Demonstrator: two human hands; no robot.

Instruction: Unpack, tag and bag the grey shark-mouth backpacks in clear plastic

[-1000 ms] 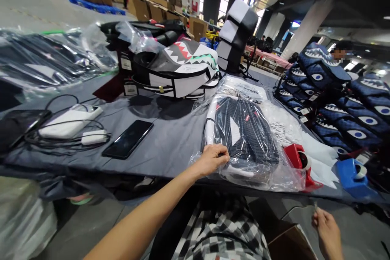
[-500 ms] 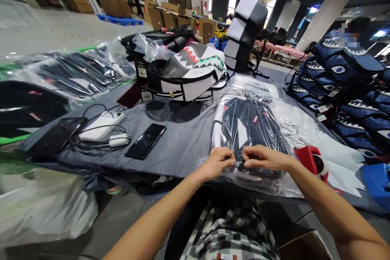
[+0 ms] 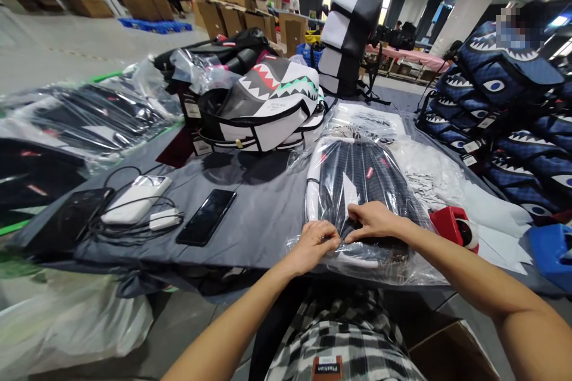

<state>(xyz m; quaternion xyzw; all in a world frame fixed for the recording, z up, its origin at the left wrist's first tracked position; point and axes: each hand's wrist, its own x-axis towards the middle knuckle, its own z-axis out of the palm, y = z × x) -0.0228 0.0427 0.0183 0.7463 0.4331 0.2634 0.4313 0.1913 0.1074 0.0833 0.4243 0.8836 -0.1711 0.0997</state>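
In front of me a black and white backpack [image 3: 328, 181] lies flat inside a clear plastic bag [image 3: 379, 172]. My left hand [image 3: 315, 244] is closed, fingertips pinched on the near edge of the plastic. My right hand [image 3: 373, 221] rests over the bag just beside it, thumb and forefinger apart and curved toward the film. The thumb tips of both hands nearly meet. Whether a thin fold of plastic lies under the right fingers I cannot make out. To the right of the bag sits a red tape dispenser [image 3: 451, 226].
On the left lie a black phone [image 3: 205, 217], a white power bank [image 3: 136, 199] with cables, and bagged backpacks [image 3: 98, 113]. Shark-pattern backpacks [image 3: 268, 101] stand behind. Blue shark-face backpacks [image 3: 482, 95] are piled at right, above a blue tape dispenser [image 3: 552, 256].
My right hand has opened from a curled grip and shifted slightly up over the bag. The left hand stays pinched at the plastic's near edge. The view has turned a little.
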